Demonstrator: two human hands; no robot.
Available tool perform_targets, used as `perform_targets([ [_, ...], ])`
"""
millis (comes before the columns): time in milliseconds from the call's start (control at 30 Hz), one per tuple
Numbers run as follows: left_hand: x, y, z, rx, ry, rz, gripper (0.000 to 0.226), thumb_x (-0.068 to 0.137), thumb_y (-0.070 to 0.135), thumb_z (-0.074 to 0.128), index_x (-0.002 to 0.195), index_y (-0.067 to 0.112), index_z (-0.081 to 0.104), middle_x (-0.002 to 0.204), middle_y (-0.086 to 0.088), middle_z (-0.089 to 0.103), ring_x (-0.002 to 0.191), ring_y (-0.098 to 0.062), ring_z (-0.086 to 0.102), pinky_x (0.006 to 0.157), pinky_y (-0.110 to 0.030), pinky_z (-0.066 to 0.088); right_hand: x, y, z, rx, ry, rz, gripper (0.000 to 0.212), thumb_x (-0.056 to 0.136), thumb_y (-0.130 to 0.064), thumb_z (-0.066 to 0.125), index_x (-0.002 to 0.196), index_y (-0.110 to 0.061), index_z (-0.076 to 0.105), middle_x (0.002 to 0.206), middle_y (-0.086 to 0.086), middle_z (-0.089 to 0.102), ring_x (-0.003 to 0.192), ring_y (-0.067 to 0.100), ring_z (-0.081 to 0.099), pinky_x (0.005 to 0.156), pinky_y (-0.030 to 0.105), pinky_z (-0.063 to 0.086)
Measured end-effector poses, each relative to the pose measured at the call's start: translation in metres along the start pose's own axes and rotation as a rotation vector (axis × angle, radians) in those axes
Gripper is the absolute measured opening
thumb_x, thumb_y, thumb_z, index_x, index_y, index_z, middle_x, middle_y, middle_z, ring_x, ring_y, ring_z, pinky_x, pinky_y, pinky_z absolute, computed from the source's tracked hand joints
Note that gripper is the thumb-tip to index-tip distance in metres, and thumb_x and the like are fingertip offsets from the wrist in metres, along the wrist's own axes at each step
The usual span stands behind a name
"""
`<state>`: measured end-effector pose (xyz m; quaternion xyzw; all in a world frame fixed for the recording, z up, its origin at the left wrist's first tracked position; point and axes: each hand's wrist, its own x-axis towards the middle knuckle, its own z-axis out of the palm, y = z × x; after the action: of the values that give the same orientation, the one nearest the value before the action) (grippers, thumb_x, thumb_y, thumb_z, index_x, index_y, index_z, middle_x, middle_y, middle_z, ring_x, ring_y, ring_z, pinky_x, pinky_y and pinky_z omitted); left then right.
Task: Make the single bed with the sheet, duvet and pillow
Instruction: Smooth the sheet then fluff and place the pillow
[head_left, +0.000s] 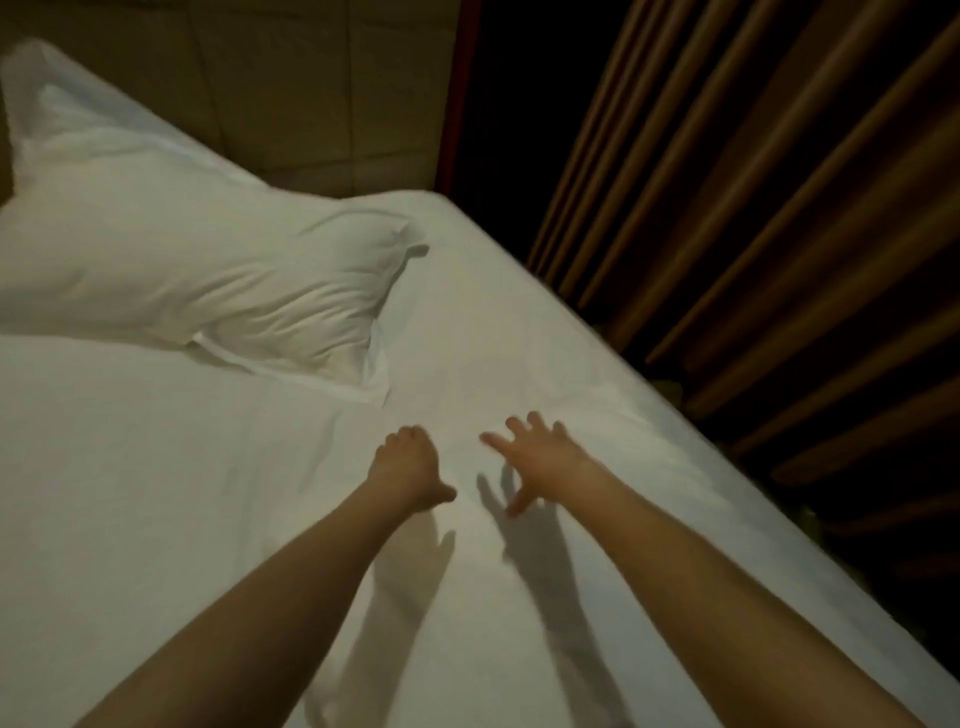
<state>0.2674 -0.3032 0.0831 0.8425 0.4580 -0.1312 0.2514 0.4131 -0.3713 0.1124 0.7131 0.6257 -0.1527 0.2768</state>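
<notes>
No writing or label is showing anywhere. Both bare arms are reaching out over the white sheet (156, 493), which is lying flat across the bed. The left hand (408, 465) is hovering with its fingers bent downward and holding nothing that can be seen; the right hand (535, 457) is spreading its fingers wide, empty. The white pillow (208, 249) is lying crumpled near the headboard (322, 88), beyond and left of both hands. Brown pleated curtains (779, 208) are hanging beside the bed.
</notes>
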Motion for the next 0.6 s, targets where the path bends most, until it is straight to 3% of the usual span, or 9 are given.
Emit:
perform_targets([
  [100, 0.048, -0.008, 0.024, 0.034, -0.061, 0.002, 0.094, 0.073, 0.051, 0.073, 0.138, 0.001, 0.028, 0.135, -0.014, 0.04, 0.124, -0.029, 0.041, 0.104, -0.037, 0.036, 0.055, 0.017, 0.018, -0.004, -0.061, -0.049, 0.114, 0.064, -0.049, 0.081, 0.15, -0.029, 0.009, 0.151, 0.005, 0.022, 0.136, 0.031, 0.023, 0.107, 0.052, 0.027],
  [233, 0.096, -0.016, 0.055, 0.126, -0.118, 0.027, 0.108, 0.068, 0.052, 0.077, 0.144, 0.001, 0.019, 0.14, -0.013, 0.035, 0.129, -0.029, 0.037, 0.109, -0.041, 0.029, 0.125, 0.026, 0.043, -0.076, -0.158, -0.08, 0.123, 0.059, -0.045, 0.085, 0.151, -0.03, 0.004, 0.151, 0.003, 0.023, 0.137, 0.031, 0.024, 0.108, 0.061, 0.022],
  [400, 0.131, -0.024, 0.101, 0.117, -0.226, -0.041, 0.101, 0.07, 0.053, 0.074, 0.141, 0.002, 0.024, 0.137, -0.012, 0.039, 0.125, -0.028, 0.04, 0.106, -0.041, 0.033, 0.185, 0.008, 0.087, -0.131, -0.184, -0.115, 0.133, 0.055, -0.041, 0.087, 0.15, -0.032, -0.006, 0.154, 0.003, 0.017, 0.14, 0.032, 0.018, 0.11, 0.065, 0.011],
  [600, 0.162, -0.032, 0.12, 0.18, -0.347, -0.148, 0.113, 0.065, 0.055, 0.077, 0.146, 0.005, 0.015, 0.142, -0.012, 0.035, 0.131, -0.031, 0.036, 0.106, -0.041, 0.032, 0.221, 0.008, 0.12, -0.016, -0.199, -0.099, 0.133, 0.056, -0.041, 0.087, 0.151, -0.027, -0.004, 0.152, 0.004, 0.026, 0.138, 0.032, 0.024, 0.111, 0.064, 0.011],
])
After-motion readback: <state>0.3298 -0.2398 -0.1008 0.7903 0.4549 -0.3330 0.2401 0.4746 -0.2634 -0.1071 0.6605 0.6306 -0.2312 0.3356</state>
